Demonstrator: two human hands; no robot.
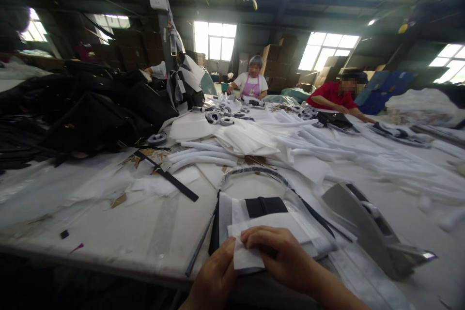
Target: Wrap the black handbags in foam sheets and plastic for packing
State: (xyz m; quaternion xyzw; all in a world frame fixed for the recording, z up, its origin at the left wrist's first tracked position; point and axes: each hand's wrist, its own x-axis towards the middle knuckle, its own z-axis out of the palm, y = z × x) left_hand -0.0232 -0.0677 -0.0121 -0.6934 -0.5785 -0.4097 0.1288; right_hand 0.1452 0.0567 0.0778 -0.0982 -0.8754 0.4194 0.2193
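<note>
Directly in front of me at the table's edge lies a black handbag (266,206), partly covered by white wrapping sheets. Its handle (259,170), wrapped in clear film, arches up toward the far side. My left hand (217,271) pinches the left edge of a white sheet (248,255) at the near side of the bag. The curled fingers of my right hand (278,254) grip the same sheet from the right, over the bag. My fingertips hide part of the sheet's upper edge.
A grey tape dispenser (370,227) stands right of the bag. Black bags (94,121) are heaped at left. White foam sheets (236,135) and tubes (312,140) cover the middle. A black strap (174,181) lies left. Two people (250,85) work across the table, one in red (330,97).
</note>
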